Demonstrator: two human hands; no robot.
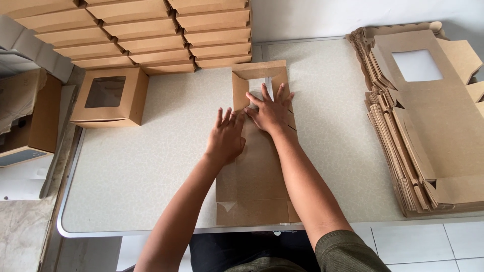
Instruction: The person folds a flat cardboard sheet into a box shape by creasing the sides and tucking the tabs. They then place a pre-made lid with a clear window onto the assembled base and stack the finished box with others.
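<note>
Both bare forearms reach forward from the bottom of the view and draw closer together toward the hands. The left hand lies palm down, fingers straight and close together, pointing away from the body, the grip flat and open. The right hand sits just ahead of it and slightly to the right, also palm down, with its fingers spread wide. The right thumb nearly meets the left fingertips. A dark olive sleeve covers the right upper arm.
</note>
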